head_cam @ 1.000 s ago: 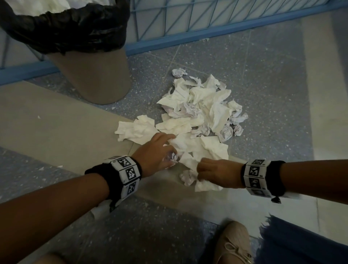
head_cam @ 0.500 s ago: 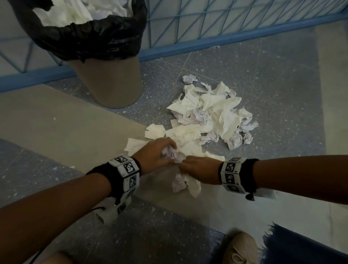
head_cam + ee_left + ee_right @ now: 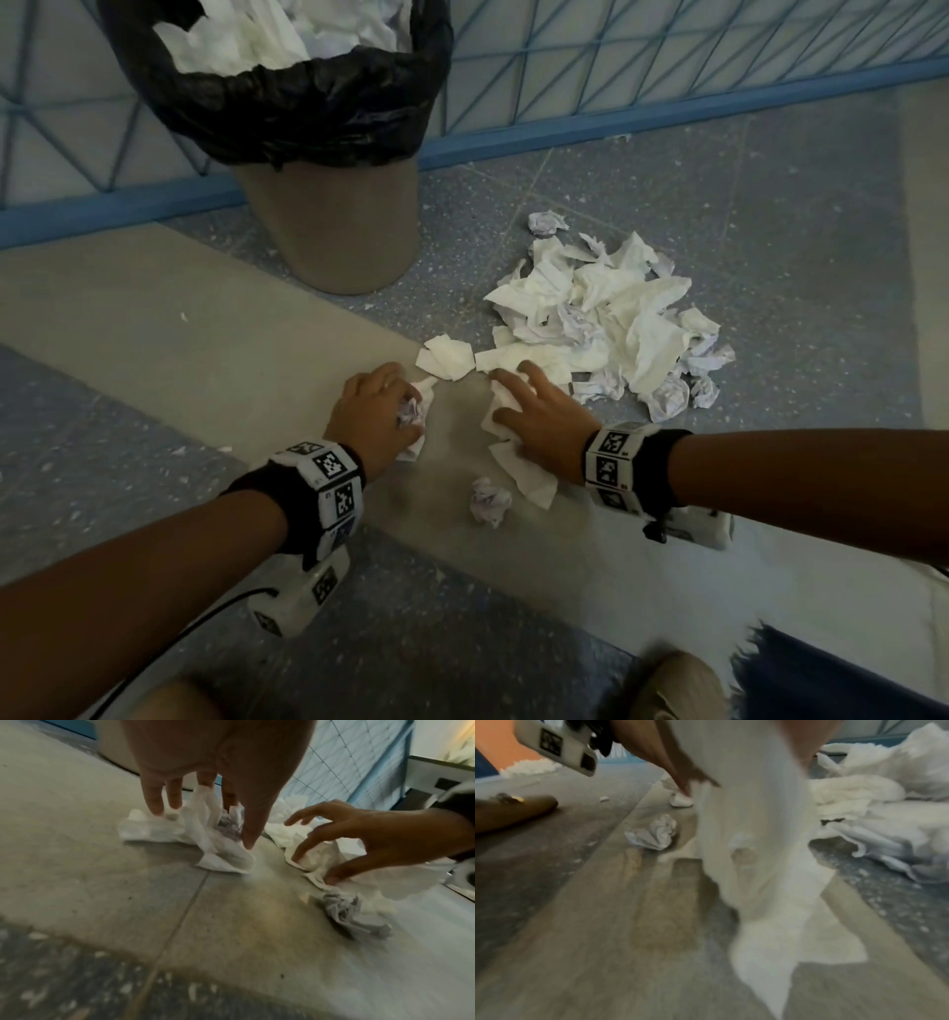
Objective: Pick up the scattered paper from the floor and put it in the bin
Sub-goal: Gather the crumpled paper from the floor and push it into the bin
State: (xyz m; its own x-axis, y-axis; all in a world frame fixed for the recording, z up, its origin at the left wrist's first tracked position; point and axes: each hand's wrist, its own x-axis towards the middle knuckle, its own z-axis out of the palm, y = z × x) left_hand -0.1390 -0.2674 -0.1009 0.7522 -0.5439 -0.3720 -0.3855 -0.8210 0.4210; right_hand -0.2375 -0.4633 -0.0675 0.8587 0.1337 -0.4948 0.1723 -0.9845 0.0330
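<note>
The tan bin (image 3: 334, 226) with a black liner (image 3: 308, 113) stands at the upper left, holding white paper. A pile of crumpled paper (image 3: 616, 318) lies on the floor to its right. My left hand (image 3: 411, 406) grips a wad of crumpled paper (image 3: 226, 825) against the floor, fingers pointing down. To its right, my right hand (image 3: 513, 395) curls spread fingers over a white sheet (image 3: 757, 841), thumb and index tip on it (image 3: 308, 858). The sheet hangs right under that palm. One loose paper ball (image 3: 490, 501) lies just below the right hand.
A blue mesh fence (image 3: 667, 61) runs behind the bin and pile. A small folded sheet (image 3: 445, 356) lies between the hands and the pile. My beige shoe (image 3: 678, 688) and a blue garment are at the bottom right. Paper flecks dot the floor.
The hands, almost touching half a second ago, have drawn apart. The right hand's fingers have spread out from a closed grip. The left hand keeps its wad.
</note>
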